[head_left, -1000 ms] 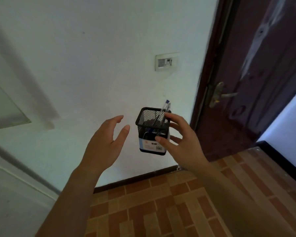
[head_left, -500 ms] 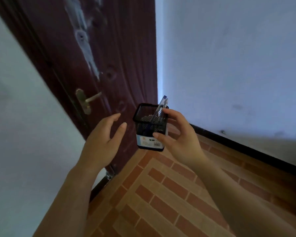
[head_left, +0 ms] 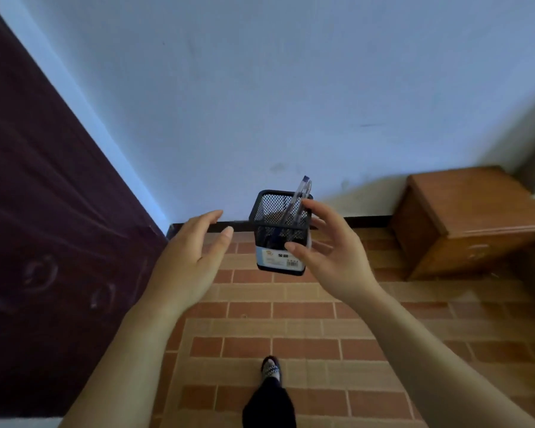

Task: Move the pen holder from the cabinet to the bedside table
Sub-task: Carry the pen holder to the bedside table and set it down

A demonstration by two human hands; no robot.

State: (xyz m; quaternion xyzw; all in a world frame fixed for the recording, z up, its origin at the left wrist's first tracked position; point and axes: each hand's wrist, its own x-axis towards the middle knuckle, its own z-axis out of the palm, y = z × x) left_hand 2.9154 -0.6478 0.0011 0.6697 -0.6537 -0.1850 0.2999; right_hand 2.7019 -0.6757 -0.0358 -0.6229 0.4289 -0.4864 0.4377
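A black mesh pen holder point(head_left: 275, 230) with a white label near its base hangs upright in the air at chest height. Pens point(head_left: 300, 193) stick out of it. My right hand point(head_left: 331, 254) grips it from the right, thumb on the front, fingers at the rim. My left hand point(head_left: 189, 261) hovers just left of it with fingers apart, not touching. The wooden bedside table point(head_left: 476, 211) stands against the wall at the right, beyond the holder.
A dark brown door point(head_left: 44, 211) fills the left side. A pale wall point(head_left: 291, 88) with a dark skirting runs across ahead. The floor is brick-pattern tile point(head_left: 291, 335). My foot point(head_left: 271, 370) and dark trouser leg show below.
The view has swung right: the door moved to the left and the bedside table came into sight. Both hands keep their pose, the right still holding the pen holder.
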